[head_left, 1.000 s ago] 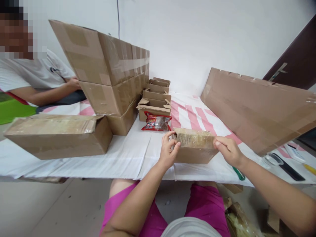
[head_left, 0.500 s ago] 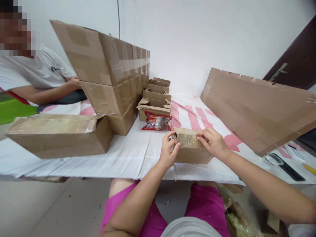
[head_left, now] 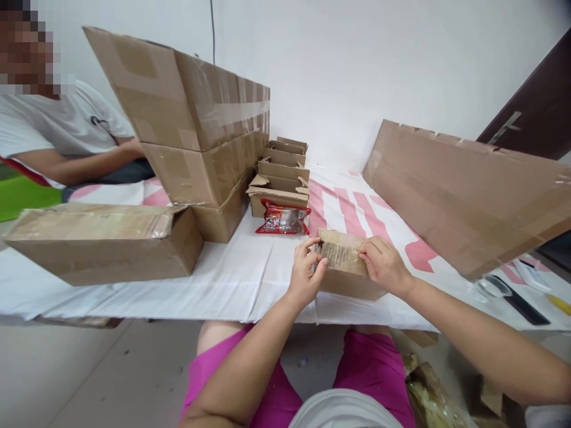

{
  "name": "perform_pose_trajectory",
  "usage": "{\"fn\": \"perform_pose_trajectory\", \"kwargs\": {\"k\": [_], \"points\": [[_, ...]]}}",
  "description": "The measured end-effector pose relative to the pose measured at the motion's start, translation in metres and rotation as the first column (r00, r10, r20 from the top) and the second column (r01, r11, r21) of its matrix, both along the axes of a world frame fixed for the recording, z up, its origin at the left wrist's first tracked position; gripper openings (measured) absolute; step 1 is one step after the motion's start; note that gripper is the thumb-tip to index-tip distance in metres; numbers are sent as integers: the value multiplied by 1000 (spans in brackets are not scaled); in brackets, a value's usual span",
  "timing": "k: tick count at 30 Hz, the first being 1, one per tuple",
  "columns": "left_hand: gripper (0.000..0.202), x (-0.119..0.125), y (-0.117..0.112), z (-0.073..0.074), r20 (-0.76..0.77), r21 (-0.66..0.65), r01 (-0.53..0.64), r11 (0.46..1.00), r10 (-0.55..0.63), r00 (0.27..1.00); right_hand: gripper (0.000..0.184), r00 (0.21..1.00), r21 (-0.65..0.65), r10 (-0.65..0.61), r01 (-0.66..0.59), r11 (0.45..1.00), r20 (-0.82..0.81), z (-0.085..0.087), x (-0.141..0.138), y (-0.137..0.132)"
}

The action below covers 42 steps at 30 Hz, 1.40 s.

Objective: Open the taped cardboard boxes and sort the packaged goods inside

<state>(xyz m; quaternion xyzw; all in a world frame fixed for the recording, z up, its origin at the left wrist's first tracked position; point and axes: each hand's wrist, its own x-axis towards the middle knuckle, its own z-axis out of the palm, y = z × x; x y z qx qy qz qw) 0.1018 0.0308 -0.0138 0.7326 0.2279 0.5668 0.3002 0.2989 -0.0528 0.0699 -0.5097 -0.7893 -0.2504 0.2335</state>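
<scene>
A small cardboard box [head_left: 352, 284] lies on the cloth in front of me, with shiny clear tape [head_left: 342, 257] across its worn, torn-looking top. My left hand [head_left: 307, 267] grips the box's left end, fingers curled over the upper edge and thumb along the near side. With fingertips pinched together, my right hand [head_left: 383, 261] holds the tape at the right part of the top; the exact bit between the fingers is partly hidden. Just beyond the box rests a red-edged, see-through plastic packet [head_left: 285, 219].
Open cardboard boxes [head_left: 279, 205] line up behind the packet. Taped cartons [head_left: 214, 119] are stacked at left, near a long box [head_left: 107, 249] and a seated person [head_left: 89, 137]. A large cardboard panel [head_left: 464, 190] stands right. A black strip-like object [head_left: 521, 303] lies at the right edge.
My right hand has shifted slightly and its fingers have closed in more tightly on the tape. The box has turned a little, its right end nearer me. My left hand stays at the left end.
</scene>
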Motion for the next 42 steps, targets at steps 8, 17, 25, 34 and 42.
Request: {"fn": "perform_pose_trajectory", "kwargs": {"k": [8, 17, 25, 34, 42], "points": [[25, 3, 4, 0, 20, -35, -28, 999, 29, 999, 17, 976, -88, 209, -203, 975, 65, -11, -12, -20], [29, 3, 6, -2, 18, -73, 19, 997, -18, 1000, 15, 957, -2, 20, -22, 1000, -291, -7, 34, -41], [24, 1, 4, -1, 44, -14, 61, 998, -61, 997, 22, 922, 60, -99, 131, 990, -375, -2, 51, -54], [22, -10, -5, 7, 4, 184, 240, 953, -245, 969, 16, 759, 76, -84, 173, 982, -646, 15, 54, -51], [61, -12, -5, 6, 56, 137, 250, 958, -260, 964, 20, 794, -319, -269, 100, 943, -545, 13, 55, -22]]}}
